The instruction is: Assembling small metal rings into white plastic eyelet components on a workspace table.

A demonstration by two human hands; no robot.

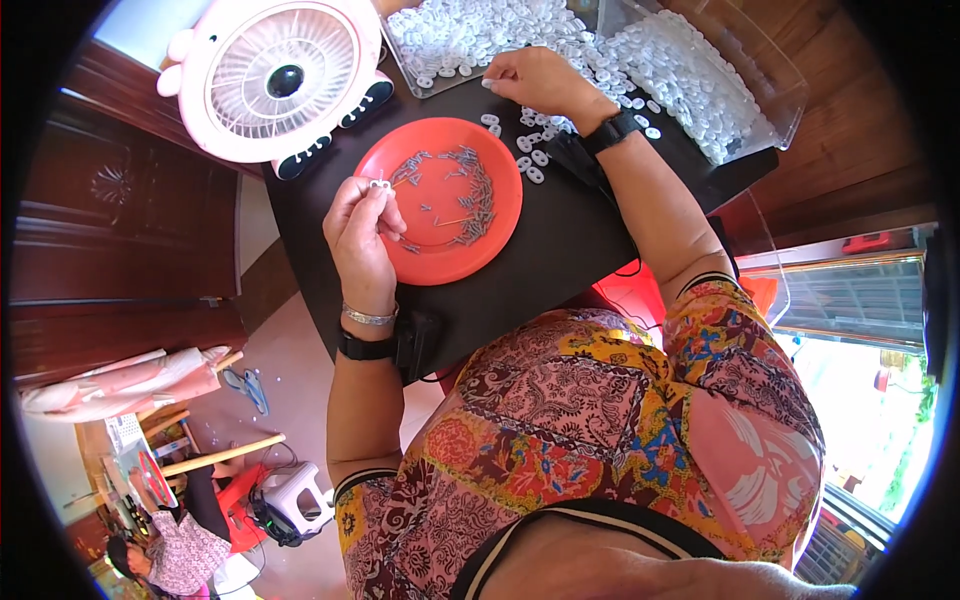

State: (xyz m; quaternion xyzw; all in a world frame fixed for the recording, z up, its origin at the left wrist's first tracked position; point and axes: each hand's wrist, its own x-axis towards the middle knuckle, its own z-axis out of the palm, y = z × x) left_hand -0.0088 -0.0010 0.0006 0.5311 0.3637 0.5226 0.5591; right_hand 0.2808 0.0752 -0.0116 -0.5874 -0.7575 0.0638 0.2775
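Item: your left hand (362,225), left of centre in the frame, above the left edge of the red plate (438,192); thumb and fingers drawn together, pinching a white plastic piece (381,186) at the tips. Item: your right hand (545,84), upper centre, fingers curled and fingertips brought together on a small pale piece (488,84) (its shape too small to make out). Item: grey screws (482,198), many, strewn in a broken ring on your plate, mostly on its right side. Item: loose white oval pieces (534,160), each with two holes, scattered on the black table (555,240) between the plate and your right wrist. Item: a heap of like pieces (480,30) in a clear tray at the top of the frame. Item: a second heap (690,80), upper right, in a clear bin (793,98). Item: a pink-and-white fan (285,82), upper left. Item: black wristbands (613,131), one on each of your wrists.
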